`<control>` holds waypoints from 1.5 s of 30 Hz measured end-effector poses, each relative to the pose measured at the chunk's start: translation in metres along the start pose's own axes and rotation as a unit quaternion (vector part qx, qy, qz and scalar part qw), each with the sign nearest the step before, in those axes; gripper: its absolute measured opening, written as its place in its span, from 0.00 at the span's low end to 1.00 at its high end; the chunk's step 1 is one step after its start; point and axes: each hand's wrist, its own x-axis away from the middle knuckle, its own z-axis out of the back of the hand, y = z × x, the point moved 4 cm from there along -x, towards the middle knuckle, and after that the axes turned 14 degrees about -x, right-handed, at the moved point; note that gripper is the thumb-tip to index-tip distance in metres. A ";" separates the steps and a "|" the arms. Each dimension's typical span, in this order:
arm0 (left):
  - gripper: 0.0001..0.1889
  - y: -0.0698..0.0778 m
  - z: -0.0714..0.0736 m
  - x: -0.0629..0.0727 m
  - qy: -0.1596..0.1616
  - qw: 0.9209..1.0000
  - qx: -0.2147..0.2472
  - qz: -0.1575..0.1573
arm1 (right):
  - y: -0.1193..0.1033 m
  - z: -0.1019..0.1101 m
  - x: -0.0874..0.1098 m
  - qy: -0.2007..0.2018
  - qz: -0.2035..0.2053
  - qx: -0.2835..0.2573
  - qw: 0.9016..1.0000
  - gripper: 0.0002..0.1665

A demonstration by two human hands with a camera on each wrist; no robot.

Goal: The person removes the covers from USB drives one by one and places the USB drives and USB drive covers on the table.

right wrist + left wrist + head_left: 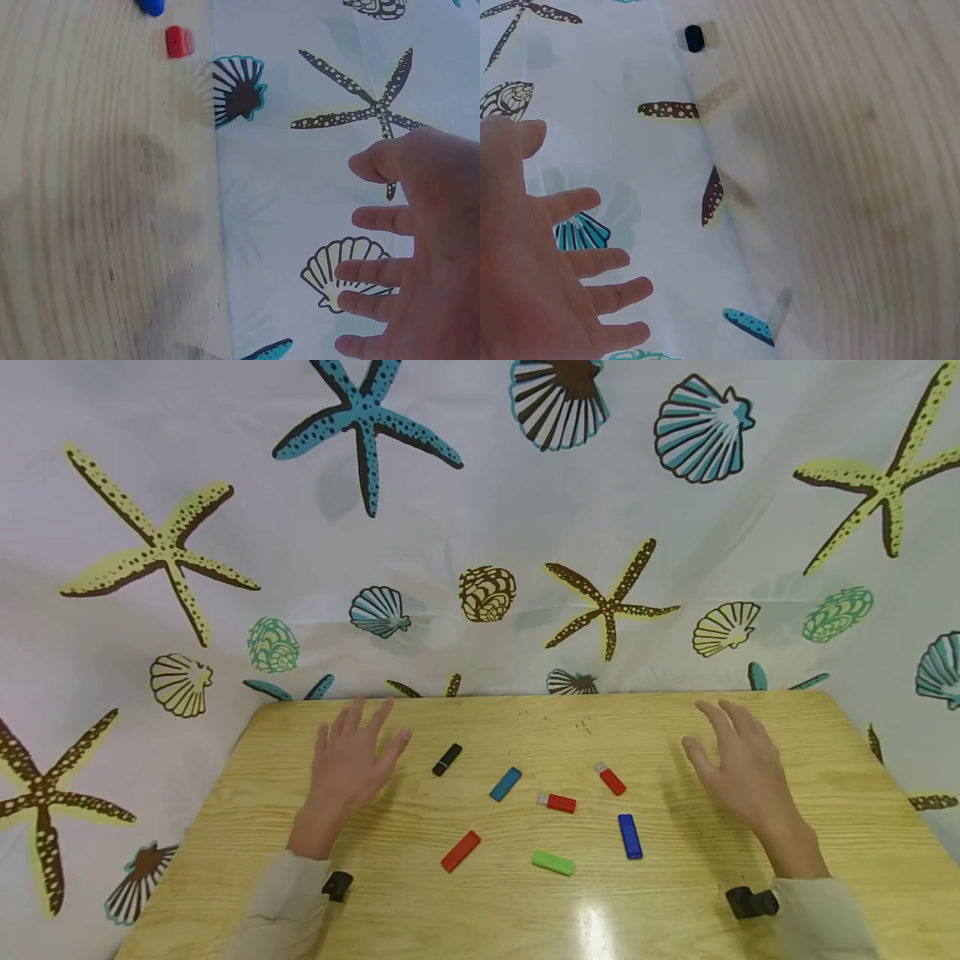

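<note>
Both hands hover over the wooden table with fingers spread and nothing held. The left hand is at the left, nearest a black USB stick. On the right side, the right hand is nearest a red USB stick with a bare metal plug and a dark blue stick. Between the hands lie a teal-blue stick, another red one with its plug showing, a plain red stick and a light green stick. Straight fingers show in the left wrist view.
The light wooden table meets a white cloth printed with starfish and shells at its back edge and sides. Each wrist wears a small black camera, one at the left cuff and one at the right cuff.
</note>
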 end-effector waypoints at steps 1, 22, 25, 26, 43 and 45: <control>0.37 0.003 0.000 0.000 0.008 1.000 0.004 -0.002 | -0.002 -0.001 0.000 0.005 -0.002 -0.009 1.000 0.33; 0.29 0.047 0.006 0.003 0.093 0.977 0.194 0.001 | 0.000 -0.044 0.000 -0.003 -0.063 -0.197 0.978 0.27; 0.30 0.052 0.004 0.006 0.082 0.969 0.232 0.014 | 0.004 -0.048 0.005 -0.024 -0.090 -0.227 0.969 0.27; 0.30 0.054 0.004 0.007 0.079 0.966 0.246 0.018 | 0.004 -0.049 0.007 -0.027 -0.093 -0.232 0.968 0.28; 0.24 0.086 0.006 0.013 0.096 0.914 0.394 0.022 | -0.003 -0.081 0.012 -0.050 -0.115 -0.251 0.960 0.24; 0.24 0.089 0.003 0.011 0.094 0.912 0.399 0.028 | -0.004 -0.083 0.013 -0.052 -0.116 -0.250 0.960 0.23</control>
